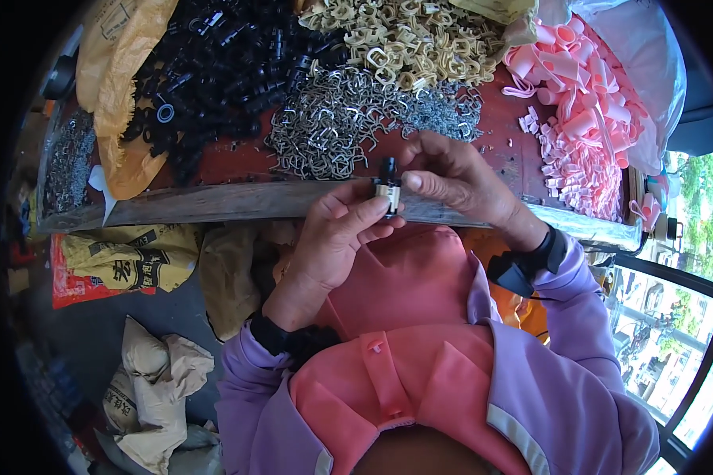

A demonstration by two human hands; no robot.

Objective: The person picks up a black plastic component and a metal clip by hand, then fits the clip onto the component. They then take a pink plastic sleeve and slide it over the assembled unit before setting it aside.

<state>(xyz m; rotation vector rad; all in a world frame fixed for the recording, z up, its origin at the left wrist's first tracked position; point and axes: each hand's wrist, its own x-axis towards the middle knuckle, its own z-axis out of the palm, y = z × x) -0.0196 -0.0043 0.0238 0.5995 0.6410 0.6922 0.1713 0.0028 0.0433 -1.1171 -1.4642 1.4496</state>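
Note:
My left hand (342, 226) pinches a small black cylindrical plastic part (389, 168) between thumb and fingers, just off the table's front edge. A beige clip-like piece (387, 191) sits around its middle, and the part stands nearly upright. My right hand (458, 180) is close on its right side, fingers curved and thumb tip near the beige piece. Between that thumb and forefinger there is a gap with nothing visible in it. Beyond both hands lie a pile of bent metal wire pieces (325, 127) and a heap of small silvery pieces (444, 111).
Black plastic parts (214, 71) cover the table's far left, beside an orange woven sack (119, 103). Beige clips (412, 39) are heaped at the back. Pink tubes and small pink pieces (582, 119) lie at right. The table's wooden edge (245, 203) runs below; sacks (158, 388) are on the floor.

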